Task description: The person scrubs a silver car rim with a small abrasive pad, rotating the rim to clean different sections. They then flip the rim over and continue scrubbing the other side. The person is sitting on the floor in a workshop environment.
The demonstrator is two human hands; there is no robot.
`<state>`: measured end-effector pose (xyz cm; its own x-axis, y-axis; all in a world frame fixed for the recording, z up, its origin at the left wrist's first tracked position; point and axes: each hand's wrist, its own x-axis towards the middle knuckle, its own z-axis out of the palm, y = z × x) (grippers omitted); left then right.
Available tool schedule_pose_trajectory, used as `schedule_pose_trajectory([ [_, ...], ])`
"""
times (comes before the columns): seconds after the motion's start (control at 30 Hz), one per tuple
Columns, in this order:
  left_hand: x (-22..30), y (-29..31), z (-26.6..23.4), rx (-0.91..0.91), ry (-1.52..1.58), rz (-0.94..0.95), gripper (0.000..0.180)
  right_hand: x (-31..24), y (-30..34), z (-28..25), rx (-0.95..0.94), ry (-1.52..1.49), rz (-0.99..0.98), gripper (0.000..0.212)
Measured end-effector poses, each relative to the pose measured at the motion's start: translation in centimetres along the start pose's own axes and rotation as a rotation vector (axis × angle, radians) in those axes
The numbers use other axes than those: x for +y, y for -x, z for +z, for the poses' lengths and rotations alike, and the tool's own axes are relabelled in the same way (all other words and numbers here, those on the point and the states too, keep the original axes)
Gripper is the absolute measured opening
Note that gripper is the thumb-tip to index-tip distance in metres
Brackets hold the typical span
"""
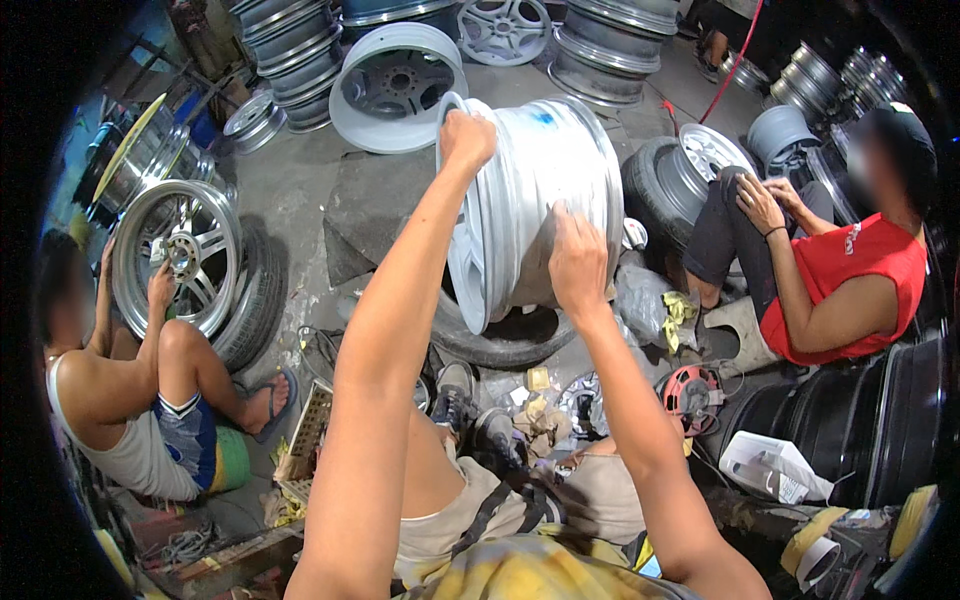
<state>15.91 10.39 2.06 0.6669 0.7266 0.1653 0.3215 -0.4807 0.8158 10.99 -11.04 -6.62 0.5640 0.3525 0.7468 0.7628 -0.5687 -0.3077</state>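
Propped on edge as it is across a dark tyre [490, 352] laid flat, one silver wheel rim [525, 200] is presented at the centre, directly before the wearer; its face is turned to the left, and its upper barrel is marked with a blue smudge [543, 118].

Left hand [467, 138]: placed at the top of the near-left lip, which is grasped by the curled fingers. Right hand [580, 260]: laid against the barrel, fingers bent and pointed upward; whether anything is held beneath them cannot be told.

Beyond the rim: one pale grey wheel [400, 78], tilted on the floor; one five-spoke wheel [503, 30], stood between two wheel stacks, left [290, 60] and right [612, 50].

Right of the rim: one clear plastic bag [640, 300], by which a yellow cloth [680, 318] is placed; one light spoked wheel [715, 150], set against a tyre. Beside these a person in a red sleeveless top [850, 290] is seated, hands brought together near a raised knee.

Far left: one bright spoked wheel [205, 252], stood upright against another tyre [260, 290] and touched by a seated person in a white tank top [130, 430].

Lower right: black wheels [830, 420], lined in a row; one white container [770, 465], lodged before them.
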Motion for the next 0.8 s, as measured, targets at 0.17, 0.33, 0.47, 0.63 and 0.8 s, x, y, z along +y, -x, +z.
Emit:
schedule_pose_trajectory([
  [0.17, -1.0, -0.4, 0.9, 0.02, -0.022, 0.005, 0.041, 0.3, -2.7, 0.1, -0.061, 0.023, 0.012, 0.025],
  [0.33, -0.4, -0.7, 0.8, 0.011, -0.038, 0.01, 0.042, -0.1, -1.3, -0.4, 0.024, -0.068, -0.001, 0.024],
  [0.47, -0.2, 0.1, 0.9, -0.019, 0.0, -0.019, 0.042, 0.5, -2.6, 0.0, -0.048, -0.011, 0.064, 0.024],
  [0.63, -0.8, -0.7, 1.0, 0.001, -0.032, -0.009, 0.042, 0.3, -1.3, 0.1, 0.019, -0.011, 0.027, 0.021],
  [0.8, -0.8, -0.8, 0.3, 0.008, -0.042, 0.005, 0.042, -0.1, -1.1, 0.2, -0.004, 0.016, 0.03, 0.023],
])
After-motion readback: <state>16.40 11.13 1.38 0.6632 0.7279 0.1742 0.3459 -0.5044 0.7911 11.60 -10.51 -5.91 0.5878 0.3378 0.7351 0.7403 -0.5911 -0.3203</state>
